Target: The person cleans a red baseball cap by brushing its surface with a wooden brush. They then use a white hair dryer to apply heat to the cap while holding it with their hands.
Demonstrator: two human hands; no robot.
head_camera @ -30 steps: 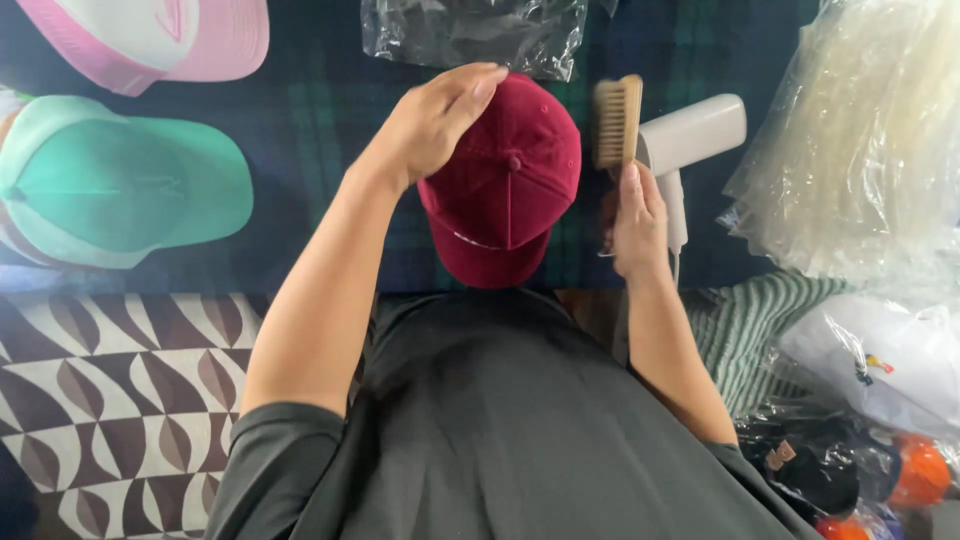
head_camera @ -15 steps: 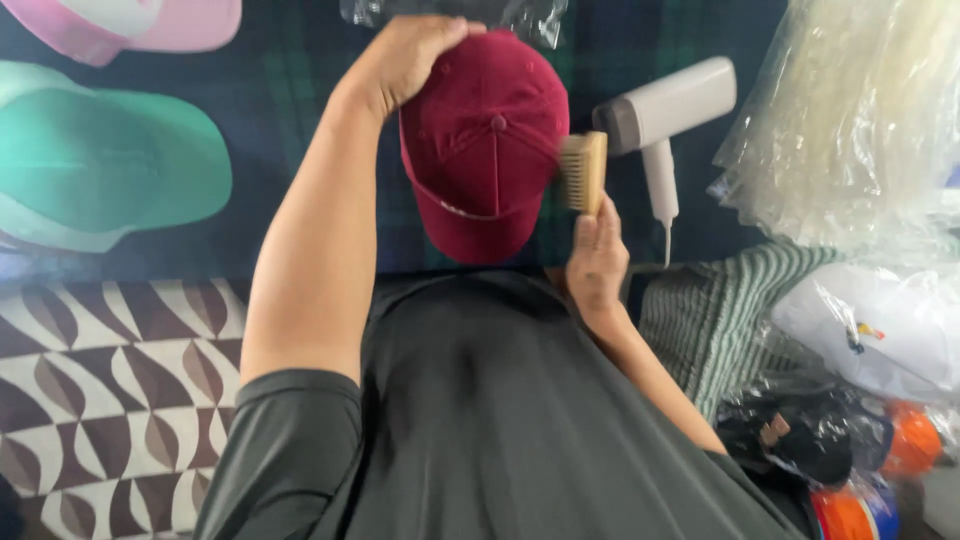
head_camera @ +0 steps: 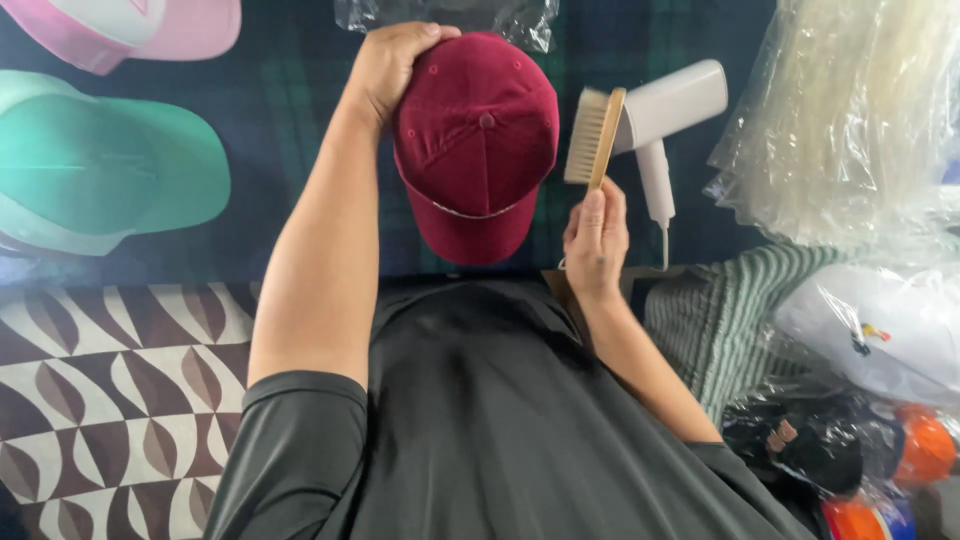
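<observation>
Since half a second ago, our right hand (head_camera: 594, 240) has been lifting the wooden brush (head_camera: 595, 135) clear of the maroon cap (head_camera: 476, 140), so the bristles are now sitting just beside the crown instead of against it, while our left hand (head_camera: 388, 65) is keeping its place on the far edge of the cap.

We are working over a dark plaid cloth (head_camera: 280, 130), the largest thing around both grips. Well out from our left hand, a mint green cap (head_camera: 105, 165) is lying flat, and a pink cap (head_camera: 140, 25) is showing beyond it at the edge of the view. On the far side of our right hand, a heap of clear plastic bags (head_camera: 860, 110) is piling up. Directly beyond the brush, a white handheld steamer (head_camera: 665, 110) is lying with its handle pointing back toward our right wrist.

We are holding the maroon cap between our two hands, crown up, brim pointing toward our chest. Our left hand is curling closed over its far rim, fingers wrapped around the edge. Our right hand is clamping shut on the brush handle, thumb pressing along the wood, bristles facing the cap.
</observation>
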